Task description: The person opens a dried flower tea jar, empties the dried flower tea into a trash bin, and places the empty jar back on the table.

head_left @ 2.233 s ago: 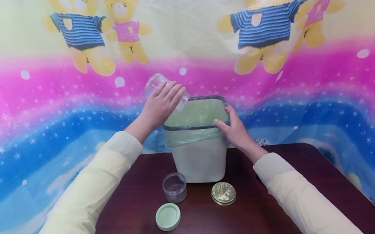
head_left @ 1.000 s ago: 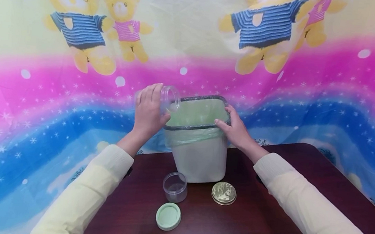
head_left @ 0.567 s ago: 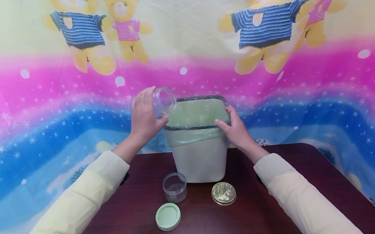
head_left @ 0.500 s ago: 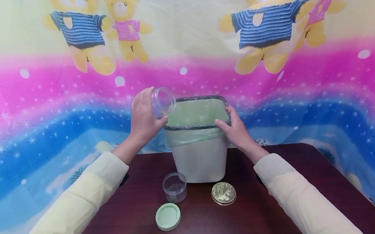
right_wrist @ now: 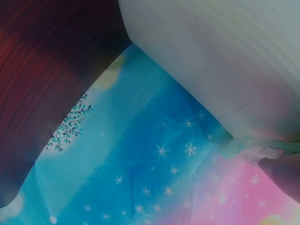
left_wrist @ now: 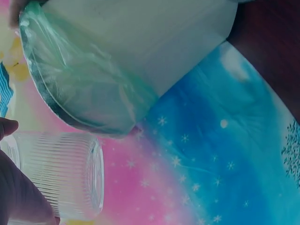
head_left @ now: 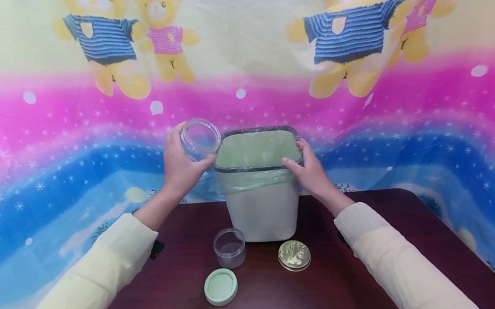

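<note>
In the head view my left hand (head_left: 181,170) holds a clear jar (head_left: 200,142) just left of a white bin (head_left: 264,211), its open mouth facing up and slightly toward me. The left wrist view shows the jar's ribbed side (left_wrist: 65,173), with finger and thumb around it. A pale green bag (head_left: 258,182) lines the bin, folded over under its dark rim (head_left: 250,168). My right hand (head_left: 311,171) grips that rim at the right, thumb over the near edge. In the right wrist view, one fingertip (right_wrist: 281,171) shows at the bag's edge.
On the dark wooden table (head_left: 327,304), in front of the bin, stand a small clear tub (head_left: 229,259), a pale green lid (head_left: 221,286) and a gold-coloured lid (head_left: 294,254). A printed bear backdrop (head_left: 249,54) hangs close behind the bin.
The left hand has tilted the jar from mouth-down over the bin back to mouth-up and drawn it left, off the rim. The right hand and bin have stayed put.
</note>
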Motion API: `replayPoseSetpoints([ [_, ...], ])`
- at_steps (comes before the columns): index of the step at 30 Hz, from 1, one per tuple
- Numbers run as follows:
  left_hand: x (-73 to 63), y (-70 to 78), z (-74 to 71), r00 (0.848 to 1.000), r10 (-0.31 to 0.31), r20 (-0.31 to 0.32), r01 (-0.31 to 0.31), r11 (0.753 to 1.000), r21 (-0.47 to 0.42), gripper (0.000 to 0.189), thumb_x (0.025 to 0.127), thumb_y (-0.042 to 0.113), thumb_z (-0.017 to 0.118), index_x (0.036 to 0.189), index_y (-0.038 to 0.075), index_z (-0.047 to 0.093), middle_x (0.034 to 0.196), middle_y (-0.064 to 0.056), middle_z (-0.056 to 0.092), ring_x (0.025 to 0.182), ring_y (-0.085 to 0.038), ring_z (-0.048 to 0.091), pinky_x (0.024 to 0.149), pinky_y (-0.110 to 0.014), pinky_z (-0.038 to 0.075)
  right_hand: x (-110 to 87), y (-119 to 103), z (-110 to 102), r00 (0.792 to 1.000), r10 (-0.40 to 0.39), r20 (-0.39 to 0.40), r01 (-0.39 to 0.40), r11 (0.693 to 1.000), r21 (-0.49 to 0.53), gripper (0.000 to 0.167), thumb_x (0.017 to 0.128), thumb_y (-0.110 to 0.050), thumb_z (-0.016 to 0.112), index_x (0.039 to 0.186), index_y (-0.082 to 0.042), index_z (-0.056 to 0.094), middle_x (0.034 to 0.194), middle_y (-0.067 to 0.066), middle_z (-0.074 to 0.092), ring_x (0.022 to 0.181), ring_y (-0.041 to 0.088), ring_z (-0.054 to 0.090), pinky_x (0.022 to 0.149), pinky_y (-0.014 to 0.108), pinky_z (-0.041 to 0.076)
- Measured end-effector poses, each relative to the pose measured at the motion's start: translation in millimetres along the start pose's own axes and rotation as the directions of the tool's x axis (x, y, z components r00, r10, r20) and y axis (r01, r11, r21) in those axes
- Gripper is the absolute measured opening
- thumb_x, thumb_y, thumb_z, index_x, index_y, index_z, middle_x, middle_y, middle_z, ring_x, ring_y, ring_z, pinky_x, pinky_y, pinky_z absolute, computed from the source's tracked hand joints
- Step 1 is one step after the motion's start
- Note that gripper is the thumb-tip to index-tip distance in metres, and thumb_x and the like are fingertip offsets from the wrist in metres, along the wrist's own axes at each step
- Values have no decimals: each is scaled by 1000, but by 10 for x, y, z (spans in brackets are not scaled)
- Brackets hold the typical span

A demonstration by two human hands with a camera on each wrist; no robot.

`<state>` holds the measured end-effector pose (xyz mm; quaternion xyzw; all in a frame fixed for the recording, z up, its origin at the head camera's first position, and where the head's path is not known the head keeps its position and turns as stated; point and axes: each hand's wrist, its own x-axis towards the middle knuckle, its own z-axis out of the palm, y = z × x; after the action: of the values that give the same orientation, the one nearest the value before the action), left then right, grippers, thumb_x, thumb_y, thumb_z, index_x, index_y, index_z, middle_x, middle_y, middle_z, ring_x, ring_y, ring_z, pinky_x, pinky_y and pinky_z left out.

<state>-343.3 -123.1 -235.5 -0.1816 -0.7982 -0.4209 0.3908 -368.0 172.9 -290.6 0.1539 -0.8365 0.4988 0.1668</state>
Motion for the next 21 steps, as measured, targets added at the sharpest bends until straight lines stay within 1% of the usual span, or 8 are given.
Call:
replayPoseSetpoints([
  [3,-75,9,-38,999,-34,16,35,998,-47,86,69,12,86,141,7,38,134,-12,44,122,-28,43,95,-47,44,5,-10,1,1000,-4,1,4,1000,0,79,96,-41,54,155,-7,15,161,9,7,144,35,12,109,61,18],
  [7,-176,19,-86,997,-64,35,67,994,-82,86,69,11,87,140,5,38,132,-11,44,120,-28,44,94,-47,45,10,-23,3,1000,-6,1,6,1000,0,78,96,-39,54,155,-7,14,161,10,6,144,34,12,109,61,18],
  [10,-249,41,-117,994,-97,48,102,990,-97,87,70,12,87,141,5,37,132,-11,44,119,-26,44,94,-48,44,10,-26,3,1000,0,2,0,1000,-4,79,96,-41,54,155,-8,14,162,7,5,144,34,11,109,61,18],
  [14,-336,74,-135,987,-142,70,149,985,-91,87,71,13,86,142,3,36,132,-14,45,117,-26,45,94,-49,43,6,-23,2,1000,6,1,-6,1000,-6,79,96,-43,54,155,-8,15,162,6,5,145,33,11,109,61,18],
  [17,-392,91,-136,977,-189,98,197,977,-87,88,72,15,85,143,3,35,134,-15,45,119,-28,45,95,-50,41,2,-16,3,1000,7,-4,-7,1000,-4,77,96,-40,54,155,-8,16,162,8,6,144,34,11,109,61,18],
  [21,-462,89,-131,955,-258,145,275,955,-110,90,74,16,84,146,5,32,135,-13,45,119,-28,45,96,-50,41,3,-7,5,1000,7,-1,-7,1000,-2,76,97,-38,54,154,-7,16,162,9,6,144,34,12,109,61,19],
])
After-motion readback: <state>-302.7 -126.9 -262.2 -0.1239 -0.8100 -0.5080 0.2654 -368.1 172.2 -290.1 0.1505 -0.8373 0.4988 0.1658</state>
